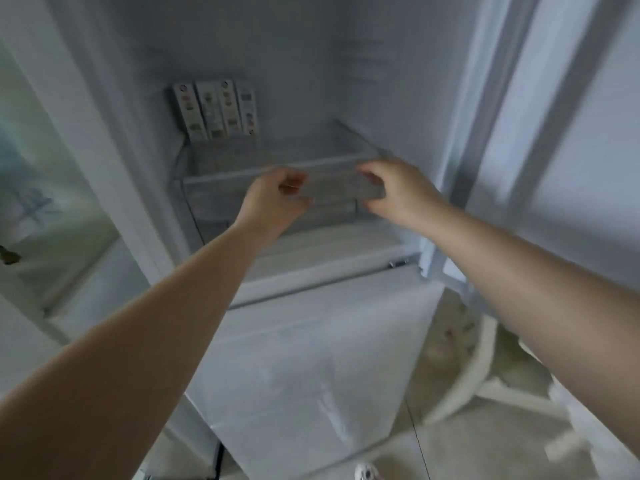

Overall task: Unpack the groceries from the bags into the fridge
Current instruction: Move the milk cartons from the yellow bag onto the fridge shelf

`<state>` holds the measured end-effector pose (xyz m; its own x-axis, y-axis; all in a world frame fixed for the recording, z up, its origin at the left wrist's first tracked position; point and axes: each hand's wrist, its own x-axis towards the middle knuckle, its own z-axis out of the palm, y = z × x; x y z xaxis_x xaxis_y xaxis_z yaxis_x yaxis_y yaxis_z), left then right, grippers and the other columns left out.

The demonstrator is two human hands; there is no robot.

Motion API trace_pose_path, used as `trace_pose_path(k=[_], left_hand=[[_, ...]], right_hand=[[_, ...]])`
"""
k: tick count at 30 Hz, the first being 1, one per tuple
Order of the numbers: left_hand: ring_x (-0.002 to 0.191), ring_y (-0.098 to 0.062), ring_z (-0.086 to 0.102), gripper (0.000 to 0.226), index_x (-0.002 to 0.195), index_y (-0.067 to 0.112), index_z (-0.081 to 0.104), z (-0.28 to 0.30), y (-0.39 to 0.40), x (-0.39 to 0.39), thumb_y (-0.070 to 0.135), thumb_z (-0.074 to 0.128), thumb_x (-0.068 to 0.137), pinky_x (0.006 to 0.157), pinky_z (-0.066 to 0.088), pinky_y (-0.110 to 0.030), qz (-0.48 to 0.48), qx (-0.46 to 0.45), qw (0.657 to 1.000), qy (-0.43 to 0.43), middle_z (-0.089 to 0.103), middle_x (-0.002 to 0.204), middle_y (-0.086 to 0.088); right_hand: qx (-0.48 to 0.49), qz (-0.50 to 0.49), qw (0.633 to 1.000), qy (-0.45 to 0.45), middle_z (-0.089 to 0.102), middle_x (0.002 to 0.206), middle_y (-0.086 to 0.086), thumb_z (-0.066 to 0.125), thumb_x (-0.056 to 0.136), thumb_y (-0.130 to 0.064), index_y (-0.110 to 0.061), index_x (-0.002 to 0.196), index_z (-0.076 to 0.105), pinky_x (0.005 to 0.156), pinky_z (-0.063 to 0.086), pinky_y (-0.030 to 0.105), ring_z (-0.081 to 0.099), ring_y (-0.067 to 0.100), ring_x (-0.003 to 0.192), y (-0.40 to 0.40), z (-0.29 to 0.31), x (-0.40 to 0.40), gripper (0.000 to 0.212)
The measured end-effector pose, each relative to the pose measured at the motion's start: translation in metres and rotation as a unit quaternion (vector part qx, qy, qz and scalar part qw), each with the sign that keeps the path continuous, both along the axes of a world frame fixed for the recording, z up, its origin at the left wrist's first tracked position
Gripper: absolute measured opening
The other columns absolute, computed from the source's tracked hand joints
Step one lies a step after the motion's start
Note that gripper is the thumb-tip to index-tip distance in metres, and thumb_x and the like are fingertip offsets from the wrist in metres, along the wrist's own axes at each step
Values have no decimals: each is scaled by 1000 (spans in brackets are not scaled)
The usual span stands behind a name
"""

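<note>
Both hands out in front, reaching into the open fridge [242,57]. Left hand [273,199] at the front edge of the clear drawer [332,188], fingers curled over the rim near its middle. Right hand [394,192] further right on the same front panel, fingers hooked over the top, thumb underneath. Hands apart, each clamped on the drawer front, probably spaced that way to keep the drawer square on its runners instead of twisting. Drawer apparently drawn partly forward, its rim standing proud of the glass shelf [270,150] above; hard to be sure through the motion blur. Nothing discernible inside it.

Four cartons [214,110] upright in a tight row at the back left of the shelf, pushed against the rear wall, likely to leave the front free for more goods. No grocery bags in view, no item in either hand. Lower compartment front [311,358] shut below. White chair leg [471,368] on the floor to the right, well apart from the fridge; toe of a shoe [367,474] at the bottom edge.

Judging by the grip: a drawer-handling step, opening it to receive produce or closing it again; impossible to say which from this single view.
</note>
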<state>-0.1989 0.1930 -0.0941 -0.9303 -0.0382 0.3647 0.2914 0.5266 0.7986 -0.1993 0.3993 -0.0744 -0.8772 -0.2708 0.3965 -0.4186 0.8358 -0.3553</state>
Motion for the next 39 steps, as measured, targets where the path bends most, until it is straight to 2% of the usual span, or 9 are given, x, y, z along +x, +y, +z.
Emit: trace_pose_path(k=[5,11,15,20,23,28,31,35,39], left_hand=[[94,-11,59,35,112,12,63,-42,56,70,15,74,78,89,47,-26,-108,-102,989,-24,63,104,2],[99,-13,60,35,114,16,62,-112,140,148,17,71,80,81,44,-21,-244,-193,948,-61,63,111,0],[102,-14,59,34,114,18,62,-150,208,200,18,68,81,86,44,-25,-309,-254,914,-68,63,111,1],[102,-13,58,36,115,18,60,-184,311,264,21,68,80,89,48,-34,-407,-286,866,-59,61,111,2],[102,-12,57,35,114,18,60,-201,386,308,20,68,80,89,47,-30,-452,-300,838,-54,60,112,1],[99,-8,56,34,114,22,60,-222,481,367,22,67,81,81,41,-23,-503,-321,801,-51,60,110,6],[102,-11,57,35,114,21,60,-229,533,389,23,69,81,83,42,-23,-532,-326,780,-52,62,112,3],[105,-13,57,34,114,21,60,-233,598,404,24,69,82,86,45,-29,-553,-335,761,-54,61,112,3],[102,-12,57,33,115,21,60,-242,675,402,24,68,82,82,44,-27,-579,-335,742,-46,60,113,3]], right_hand=[[18,-73,995,-62,53,127,7,71,79,-21,-21,131,52,97,43,38,54,25,115,53,-51,105,55],[-16,-155,980,-126,50,126,3,68,81,-20,-25,132,50,95,43,34,52,20,114,118,-114,232,55],[-23,-238,953,-188,46,133,-2,64,81,-21,-33,134,47,93,45,35,50,19,117,177,-156,307,56],[-39,-330,918,-217,49,128,-2,63,82,-20,-32,132,50,86,47,34,55,24,110,263,-188,406,52],[-31,-374,891,-254,49,128,-1,64,83,-22,-30,133,47,87,46,35,54,24,111,323,-204,468,53],[-38,-411,864,-289,48,131,0,65,84,-25,-30,135,46,87,43,33,51,25,114,400,-220,543,55],[-35,-436,844,-310,46,133,0,64,86,-27,-30,136,43,83,42,31,50,25,118,444,-228,575,54],[-55,-466,823,-320,47,131,0,65,86,-28,-31,136,43,84,45,32,51,24,116,500,-239,599,54],[-68,-482,814,-318,48,129,2,66,85,-27,-29,135,44,87,46,34,52,25,114,565,-248,599,55]])
